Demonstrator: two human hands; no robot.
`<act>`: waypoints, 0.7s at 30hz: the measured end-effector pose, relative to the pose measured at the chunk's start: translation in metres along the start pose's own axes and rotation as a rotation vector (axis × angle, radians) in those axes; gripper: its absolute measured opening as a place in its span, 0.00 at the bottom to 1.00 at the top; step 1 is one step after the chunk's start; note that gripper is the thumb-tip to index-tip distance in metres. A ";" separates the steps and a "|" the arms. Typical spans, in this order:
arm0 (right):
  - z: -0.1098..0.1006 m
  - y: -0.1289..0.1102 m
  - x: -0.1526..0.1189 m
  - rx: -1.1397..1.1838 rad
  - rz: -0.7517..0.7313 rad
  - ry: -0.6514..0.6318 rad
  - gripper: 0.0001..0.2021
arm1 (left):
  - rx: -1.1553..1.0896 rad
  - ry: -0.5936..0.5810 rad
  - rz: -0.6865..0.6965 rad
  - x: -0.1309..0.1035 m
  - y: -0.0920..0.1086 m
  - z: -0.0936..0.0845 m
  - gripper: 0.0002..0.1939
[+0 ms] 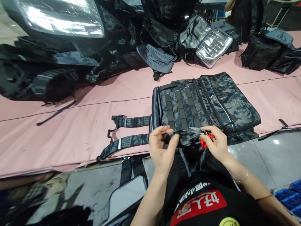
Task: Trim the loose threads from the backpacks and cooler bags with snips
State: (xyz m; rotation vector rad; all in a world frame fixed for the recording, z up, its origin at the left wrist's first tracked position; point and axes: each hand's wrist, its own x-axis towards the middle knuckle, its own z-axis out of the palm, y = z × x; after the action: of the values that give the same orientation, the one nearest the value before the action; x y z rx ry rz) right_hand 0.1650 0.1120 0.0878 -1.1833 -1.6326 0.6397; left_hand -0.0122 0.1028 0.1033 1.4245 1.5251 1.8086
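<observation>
A dark camouflage backpack (181, 110) lies flat on the pink-covered table in front of me, its webbing rows and zipped pocket facing up. At its near edge, my left hand (162, 146) is curled with thumb and fingers brought toward each other around a thin dark piece; I cannot make out what it is. My right hand (216, 142) is closed on what looks like a pair of thread snips (195, 131), blurred grey blades pointing left. Something red (207, 141) shows at the handle, under the fingers. Two shoulder straps (131, 141) stretch left from the backpack.
More dark bags (58, 69) are heaped along the far side of the pink table (105, 103), some with silver lining (213, 47) showing. Blue crates (290, 196) stand on the floor at lower right. A person's arm (229, 5) shows at the back.
</observation>
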 end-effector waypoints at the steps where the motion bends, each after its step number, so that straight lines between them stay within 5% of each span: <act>1: -0.001 0.001 -0.006 0.002 0.007 0.007 0.07 | -0.089 -0.075 0.052 0.001 0.007 -0.001 0.19; 3: -0.004 0.003 -0.019 -0.009 0.009 -0.004 0.07 | -0.200 -0.145 0.181 0.000 0.016 -0.006 0.14; 5: -0.006 0.008 -0.035 -0.018 0.017 -0.037 0.07 | -0.169 -0.095 0.272 -0.008 0.014 -0.015 0.04; 8: -0.006 0.020 -0.058 -0.029 0.064 -0.095 0.08 | 0.115 -0.064 0.314 -0.030 -0.009 -0.032 0.03; 11: 0.001 0.031 -0.073 -0.063 0.093 -0.133 0.09 | 0.478 -0.186 0.350 -0.059 -0.044 -0.043 0.07; 15: 0.018 0.039 -0.076 -0.142 0.038 -0.135 0.07 | 0.742 -0.285 0.390 -0.084 -0.077 -0.040 0.08; 21: 0.038 0.040 -0.073 -0.272 -0.041 -0.137 0.09 | 0.781 -0.135 0.328 -0.082 -0.080 -0.028 0.05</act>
State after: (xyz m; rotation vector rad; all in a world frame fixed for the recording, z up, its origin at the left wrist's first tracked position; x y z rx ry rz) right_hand 0.1495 0.0650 0.0110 -1.3189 -1.9005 0.4920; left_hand -0.0267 0.0513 -0.0019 2.1986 2.1423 1.2532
